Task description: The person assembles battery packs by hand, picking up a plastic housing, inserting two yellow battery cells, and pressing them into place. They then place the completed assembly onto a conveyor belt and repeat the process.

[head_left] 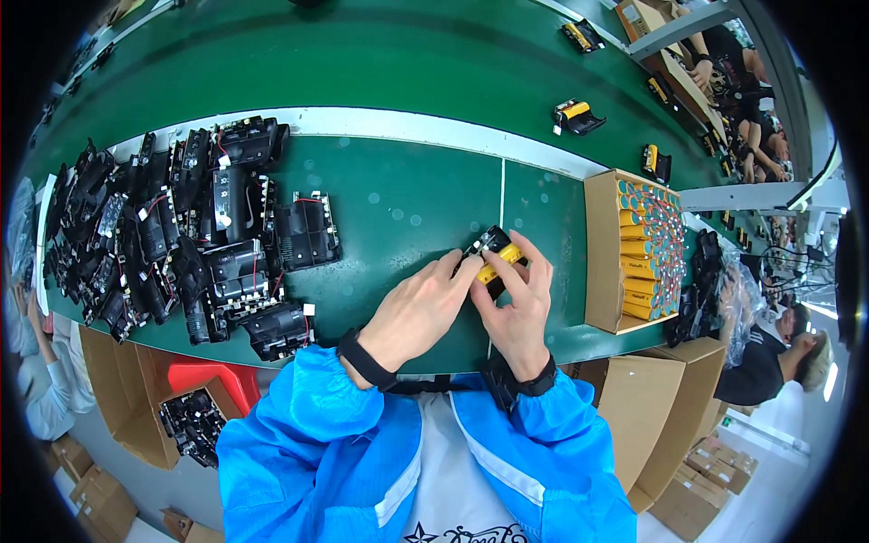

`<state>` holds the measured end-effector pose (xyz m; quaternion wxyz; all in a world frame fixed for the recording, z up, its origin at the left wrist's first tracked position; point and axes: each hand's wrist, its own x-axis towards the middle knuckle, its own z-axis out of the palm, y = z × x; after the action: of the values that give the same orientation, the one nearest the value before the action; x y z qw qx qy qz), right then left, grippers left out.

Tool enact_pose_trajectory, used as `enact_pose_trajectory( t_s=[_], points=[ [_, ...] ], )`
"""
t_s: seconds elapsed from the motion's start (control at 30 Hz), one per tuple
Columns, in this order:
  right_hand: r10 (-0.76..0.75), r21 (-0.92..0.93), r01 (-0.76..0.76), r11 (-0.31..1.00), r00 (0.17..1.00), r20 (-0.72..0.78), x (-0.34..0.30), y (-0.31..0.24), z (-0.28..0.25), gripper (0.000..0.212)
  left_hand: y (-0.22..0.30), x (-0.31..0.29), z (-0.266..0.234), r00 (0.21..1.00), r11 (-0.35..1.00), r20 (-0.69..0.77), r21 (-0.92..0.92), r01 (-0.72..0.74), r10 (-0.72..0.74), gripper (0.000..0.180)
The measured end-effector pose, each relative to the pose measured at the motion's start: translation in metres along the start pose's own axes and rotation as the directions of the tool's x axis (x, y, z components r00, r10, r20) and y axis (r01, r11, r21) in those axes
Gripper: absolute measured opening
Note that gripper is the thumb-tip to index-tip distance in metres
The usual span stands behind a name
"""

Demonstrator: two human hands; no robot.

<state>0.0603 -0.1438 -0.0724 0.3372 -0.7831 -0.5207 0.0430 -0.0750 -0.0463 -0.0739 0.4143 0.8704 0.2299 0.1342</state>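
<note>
My left hand (418,312) grips a small black plastic housing (491,239) over the green bench, its fingers closed on the near left side. In my right hand (518,315) a yellow cylindrical battery (503,262) is pinched between thumb and fingers. The battery lies along the housing, at least partly inside it; my fingertips hide how deep it sits. To the right stands an open cardboard box (604,253) of yellow battery cells (639,269). A large heap of black housings (156,231) with thin wires and small boards covers the bench at the left.
Beyond a white rail (389,125) runs a green conveyor (407,54), carrying housings with yellow batteries (577,116). Cardboard boxes (647,407) stand below the bench on the right. A red bin (237,382) and a box of black parts are at lower left. Other people work at far right.
</note>
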Motion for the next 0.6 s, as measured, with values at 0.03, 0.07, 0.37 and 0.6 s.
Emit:
enact_pose_trajectory(
  t_s=[0.03, 0.07, 0.37, 0.6],
  points=[
    [0.003, 0.003, -0.003, 1.0, 1.0, -0.002, 0.0, 0.0, 0.0, 0.034, -0.001, 0.0, 0.0, 1.0, 1.0, 0.004, 0.003, 0.0, 0.0, 0.04],
    [-0.007, 0.018, 0.007, 1.0, 1.0, 0.004, 0.001, 0.0, 0.0, 0.036, -0.003, 0.0, 0.001, 1.0, 1.0, -0.009, 0.023, -0.021, 0.021, 0.041],
    [-0.09, 0.046, 0.092, 0.995, 0.995, -0.04, -0.002, 0.011, 0.001, 0.046, 0.008, 0.001, -0.014, 0.993, 0.974, 0.001, 0.19, -0.119, 0.121, 0.044],
    [-0.107, -0.004, 0.107, 0.994, 0.994, 0.021, 0.008, -0.003, 0.001, 0.044, 0.003, 0.011, -0.018, 0.992, 0.994, -0.071, 0.022, -0.103, 0.105, 0.044]
  ],
)
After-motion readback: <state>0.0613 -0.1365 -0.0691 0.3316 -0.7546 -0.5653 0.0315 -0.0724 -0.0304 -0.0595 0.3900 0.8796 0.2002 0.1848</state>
